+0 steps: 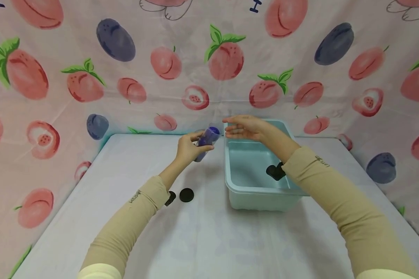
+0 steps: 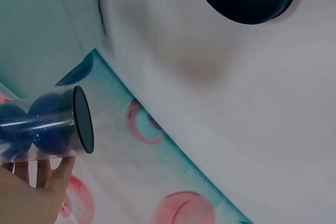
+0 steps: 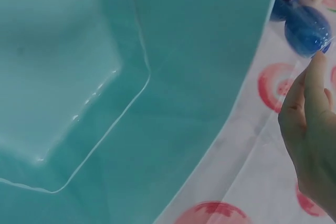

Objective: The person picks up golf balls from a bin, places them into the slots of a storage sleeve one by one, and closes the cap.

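Note:
My left hand (image 1: 188, 149) grips a clear plastic tube (image 1: 203, 149) with blue-purple balls (image 1: 213, 131) inside. The tube is tilted, its upper end toward the bin; a dark cap (image 2: 83, 120) closes the lower end in the left wrist view. My right hand (image 1: 246, 128) is held with fingers extended beside the tube's upper end, above the bin's far left rim. In the right wrist view its fingertips (image 3: 318, 59) are close to the ball at that end; whether they touch cannot be told. A round black lid (image 1: 186, 195) lies on the table.
A light blue plastic bin (image 1: 251, 190) stands right of centre on the white-covered table (image 1: 209, 240). Inside it is a black object (image 1: 276, 171), partly behind my right sleeve. Another small black object (image 1: 171, 198) shows beside my left sleeve. A fruit-print cloth (image 1: 195, 58) hangs behind.

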`<state>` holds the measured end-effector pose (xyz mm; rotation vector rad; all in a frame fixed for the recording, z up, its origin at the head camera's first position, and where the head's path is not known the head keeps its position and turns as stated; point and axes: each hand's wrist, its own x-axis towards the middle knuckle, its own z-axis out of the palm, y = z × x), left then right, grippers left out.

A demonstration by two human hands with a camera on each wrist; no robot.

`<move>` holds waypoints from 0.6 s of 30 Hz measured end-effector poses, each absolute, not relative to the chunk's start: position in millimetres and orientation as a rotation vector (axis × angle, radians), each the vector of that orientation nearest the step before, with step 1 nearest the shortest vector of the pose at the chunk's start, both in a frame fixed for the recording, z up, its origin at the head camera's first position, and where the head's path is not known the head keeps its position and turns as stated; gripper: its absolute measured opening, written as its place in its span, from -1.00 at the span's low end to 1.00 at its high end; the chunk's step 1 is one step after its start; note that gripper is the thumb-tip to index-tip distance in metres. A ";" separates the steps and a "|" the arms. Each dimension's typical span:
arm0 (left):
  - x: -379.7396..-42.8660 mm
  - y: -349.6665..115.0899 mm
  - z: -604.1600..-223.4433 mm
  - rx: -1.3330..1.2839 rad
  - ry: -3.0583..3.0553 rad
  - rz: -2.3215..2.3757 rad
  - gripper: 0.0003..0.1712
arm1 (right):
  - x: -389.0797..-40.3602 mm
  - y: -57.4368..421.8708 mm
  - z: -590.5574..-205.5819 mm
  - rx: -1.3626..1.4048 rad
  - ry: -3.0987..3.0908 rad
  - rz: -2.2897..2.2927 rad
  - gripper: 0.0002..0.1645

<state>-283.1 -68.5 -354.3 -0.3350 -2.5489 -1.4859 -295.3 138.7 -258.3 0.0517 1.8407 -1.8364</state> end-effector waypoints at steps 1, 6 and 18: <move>-282.9 -69.7 -354.0 -0.330 -2.552 -1.479 -0.36 | -293.5 137.8 -256.8 0.042 1.844 -1.838 -0.40; -281.6 -76.5 -352.2 -0.289 -2.568 -1.472 -0.32 | -284.8 132.2 -250.4 -0.002 1.871 -1.844 -0.40; -277.5 -102.6 -354.0 -0.266 -2.509 -1.557 -0.34 | -261.9 118.6 -240.7 -0.014 1.867 -1.928 -0.51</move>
